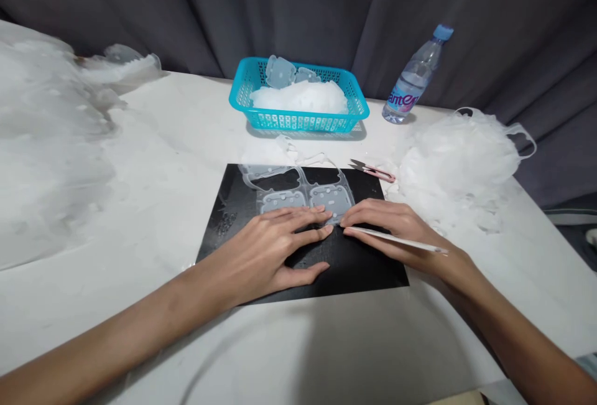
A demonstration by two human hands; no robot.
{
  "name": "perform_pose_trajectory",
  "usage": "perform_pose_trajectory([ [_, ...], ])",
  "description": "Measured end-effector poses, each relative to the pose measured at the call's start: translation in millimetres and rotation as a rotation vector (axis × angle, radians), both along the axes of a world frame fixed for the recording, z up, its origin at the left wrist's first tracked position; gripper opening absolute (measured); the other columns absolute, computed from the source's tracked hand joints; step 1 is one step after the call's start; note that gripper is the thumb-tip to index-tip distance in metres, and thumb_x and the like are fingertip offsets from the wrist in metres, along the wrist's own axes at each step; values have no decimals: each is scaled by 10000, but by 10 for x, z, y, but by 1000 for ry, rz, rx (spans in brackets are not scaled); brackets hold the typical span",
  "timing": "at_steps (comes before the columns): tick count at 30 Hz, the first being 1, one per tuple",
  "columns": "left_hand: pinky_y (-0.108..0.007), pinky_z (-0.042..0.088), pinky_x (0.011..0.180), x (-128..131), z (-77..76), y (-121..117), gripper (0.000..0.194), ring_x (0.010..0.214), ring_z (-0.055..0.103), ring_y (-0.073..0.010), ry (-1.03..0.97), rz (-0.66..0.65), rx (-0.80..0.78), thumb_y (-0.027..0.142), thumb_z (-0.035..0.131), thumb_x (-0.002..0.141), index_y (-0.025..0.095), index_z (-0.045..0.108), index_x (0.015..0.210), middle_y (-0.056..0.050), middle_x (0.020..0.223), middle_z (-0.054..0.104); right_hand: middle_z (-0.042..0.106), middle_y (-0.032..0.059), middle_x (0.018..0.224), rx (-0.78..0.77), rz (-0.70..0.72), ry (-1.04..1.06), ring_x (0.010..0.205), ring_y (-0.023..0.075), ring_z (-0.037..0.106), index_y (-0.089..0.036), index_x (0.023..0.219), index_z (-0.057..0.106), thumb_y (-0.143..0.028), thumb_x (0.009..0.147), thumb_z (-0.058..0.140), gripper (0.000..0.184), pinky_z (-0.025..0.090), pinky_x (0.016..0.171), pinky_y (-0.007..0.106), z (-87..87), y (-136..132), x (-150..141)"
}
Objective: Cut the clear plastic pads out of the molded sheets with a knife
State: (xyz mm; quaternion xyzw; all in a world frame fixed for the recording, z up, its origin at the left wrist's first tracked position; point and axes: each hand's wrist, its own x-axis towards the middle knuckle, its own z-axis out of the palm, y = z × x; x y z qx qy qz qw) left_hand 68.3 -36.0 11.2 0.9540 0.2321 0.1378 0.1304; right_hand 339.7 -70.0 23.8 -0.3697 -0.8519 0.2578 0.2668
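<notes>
Curtain (298, 7): the back of the table is being bordered by it.
Table (153, 137): everything below is being supported on it.
Left pile (41, 144): clear plastic is being heaped there.
Black mat (373, 268): the plastic sheet is being backed by it.
Right pile (457, 150): more plastic is being bunched beside the mat.
Blue basket (303, 121): loose plastic pieces are being contained behind the mat.
Left hand (275, 243): being held spread, palm down, the sheet's near part being covered by its fingers.
Right hand (392, 224): the white stick is being pinched between thumb and fingers.
Plastic sheet (329, 196): being flattened on the mat, before both hands.
Bottle (413, 84): being stood right of the basket.
Snips (377, 172): being rested near the mat's far right corner.
White stick (401, 240): being held slantwise; contact with the sheet cannot be told.
</notes>
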Motion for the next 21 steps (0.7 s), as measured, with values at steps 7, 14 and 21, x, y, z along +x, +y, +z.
perform_pose_trajectory([
  [7,-462,510,1122,-2,3,7,459,1331,626,-300,-3,-4,-13,466,638,959,208,694,1333,-78,1520,581,757,75,1121,67,33,-27,1070,215,690,-222,1182,670,-213,1048,541,186,565,921,368,-44,7,-83],
  [14,-463,493,1135,-3,-1,10,459,1339,618,-298,6,-3,-4,467,632,962,210,691,1339,-72,1523,577,749,79,1092,162,8,-113,1018,220,691,-190,1143,656,-194,1040,545,152,566,894,365,-71,-16,-110],
  [21,-469,461,1162,-10,19,15,501,1368,592,-301,13,-10,-51,475,649,945,203,675,1366,-82,1533,558,760,69,1080,121,-50,-81,1002,212,717,-213,1125,665,-208,1036,564,134,576,876,347,-26,-46,-57],
])
